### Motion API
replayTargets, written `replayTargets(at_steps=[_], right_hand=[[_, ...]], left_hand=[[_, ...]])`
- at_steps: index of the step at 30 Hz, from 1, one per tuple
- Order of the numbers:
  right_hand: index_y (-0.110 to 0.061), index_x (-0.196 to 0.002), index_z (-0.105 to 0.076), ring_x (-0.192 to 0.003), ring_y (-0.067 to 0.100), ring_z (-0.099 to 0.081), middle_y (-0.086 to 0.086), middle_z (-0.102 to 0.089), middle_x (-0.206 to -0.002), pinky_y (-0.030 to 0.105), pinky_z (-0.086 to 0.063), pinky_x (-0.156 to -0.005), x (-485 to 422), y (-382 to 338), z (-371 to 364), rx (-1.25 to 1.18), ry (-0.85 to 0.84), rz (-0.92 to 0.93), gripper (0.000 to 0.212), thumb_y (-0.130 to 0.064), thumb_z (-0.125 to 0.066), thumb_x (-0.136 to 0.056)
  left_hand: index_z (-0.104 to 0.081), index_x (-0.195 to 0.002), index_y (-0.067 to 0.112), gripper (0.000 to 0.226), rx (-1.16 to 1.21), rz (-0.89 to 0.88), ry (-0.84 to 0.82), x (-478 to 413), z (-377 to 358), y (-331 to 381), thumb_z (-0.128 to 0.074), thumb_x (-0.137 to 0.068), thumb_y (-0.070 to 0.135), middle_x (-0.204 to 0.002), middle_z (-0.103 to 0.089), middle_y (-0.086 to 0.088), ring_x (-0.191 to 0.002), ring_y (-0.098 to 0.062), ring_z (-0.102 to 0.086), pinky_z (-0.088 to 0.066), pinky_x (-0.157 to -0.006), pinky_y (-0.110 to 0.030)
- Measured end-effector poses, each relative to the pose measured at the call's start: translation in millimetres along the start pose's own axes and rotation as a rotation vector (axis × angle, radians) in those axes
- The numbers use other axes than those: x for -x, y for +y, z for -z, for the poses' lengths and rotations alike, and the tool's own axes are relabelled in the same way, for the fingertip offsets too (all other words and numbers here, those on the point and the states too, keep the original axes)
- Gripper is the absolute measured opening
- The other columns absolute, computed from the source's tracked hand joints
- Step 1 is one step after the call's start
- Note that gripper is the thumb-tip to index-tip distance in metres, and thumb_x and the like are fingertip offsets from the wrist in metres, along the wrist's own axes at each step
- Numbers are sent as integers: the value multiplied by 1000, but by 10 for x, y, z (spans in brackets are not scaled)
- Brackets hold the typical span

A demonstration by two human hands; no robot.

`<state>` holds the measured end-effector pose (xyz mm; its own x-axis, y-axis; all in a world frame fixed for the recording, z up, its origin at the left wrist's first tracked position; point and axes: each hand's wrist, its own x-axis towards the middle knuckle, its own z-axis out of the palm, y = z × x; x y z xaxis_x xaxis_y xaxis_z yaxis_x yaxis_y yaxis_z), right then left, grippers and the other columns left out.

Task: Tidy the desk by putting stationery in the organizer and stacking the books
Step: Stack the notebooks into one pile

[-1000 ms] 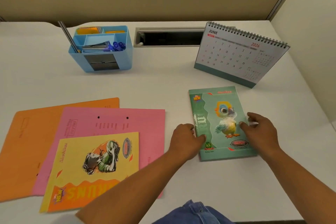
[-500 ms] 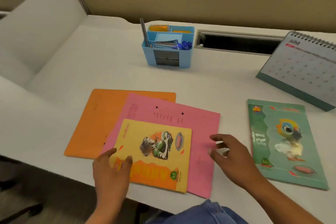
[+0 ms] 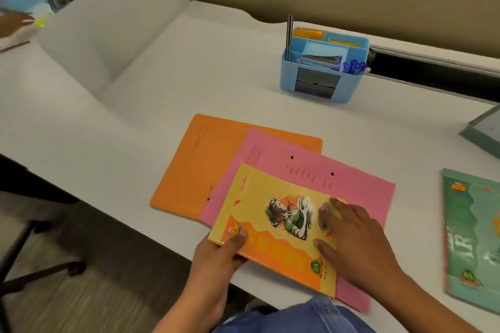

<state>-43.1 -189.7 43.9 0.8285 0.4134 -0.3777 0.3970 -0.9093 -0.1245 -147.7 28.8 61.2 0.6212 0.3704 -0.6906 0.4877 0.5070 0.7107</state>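
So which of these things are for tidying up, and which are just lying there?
For the job: yellow book, green book, pink folder, orange folder, blue organizer.
Just lying about: calendar corner, chair legs.

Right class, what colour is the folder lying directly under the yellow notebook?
The folder is pink; head view.

Smooth, matt white surface, laminate by the look, across the bench (image 3: 189, 84). Thin printed paper cover with a slight sheen on the yellow book (image 3: 273, 227) — likewise on the green book (image 3: 473, 238), smooth and printed. Plain matt card for the pink folder (image 3: 357, 192) and the orange folder (image 3: 216, 159). Smooth moulded plastic, softly shiny, for the blue organizer (image 3: 349, 89). Blue denim cloth (image 3: 311, 316) at the bottom edge — woven, stitched, matt.
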Motion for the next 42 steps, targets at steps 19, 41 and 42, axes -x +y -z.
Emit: replayTargets(at_steps=[19, 41, 42], right_hand=[[-45, -102, -70, -69, 35, -70, -13, -72, -99, 50, -57, -53, 967, 1898, 200, -1207, 658, -768, 23, -26, -59, -95], [-14, -127, -63, -102, 31, -61, 14, -64, -115, 35, -45, -86, 998, 2830, -345, -775, 561, -827, 42, -20, -68, -86], [-15, -128, -62, -102, 31, -61, 14, -64, -115, 35, -45, -86, 993, 2844, -363, -768, 557, -825, 43, -21, -68, -86]], left_hand=[[-68, -105, 11, 20, -392, -133, -629, -22, -2355, -216, -67, -87, 2, -100, -74, -10, -91, -24, -72, -59, -81, -37], [-70, -97, 24, 19, -983, -420, -585, -158, -3366, -1018, -66, -79, 18, -84, -71, 2, -74, -17, -68, -59, -67, -37], [-70, -96, 25, 19, -990, -427, -578, -156, -3373, -1023, -65, -78, 19, -84, -70, 1, -74, -17, -68, -59, -67, -38]])
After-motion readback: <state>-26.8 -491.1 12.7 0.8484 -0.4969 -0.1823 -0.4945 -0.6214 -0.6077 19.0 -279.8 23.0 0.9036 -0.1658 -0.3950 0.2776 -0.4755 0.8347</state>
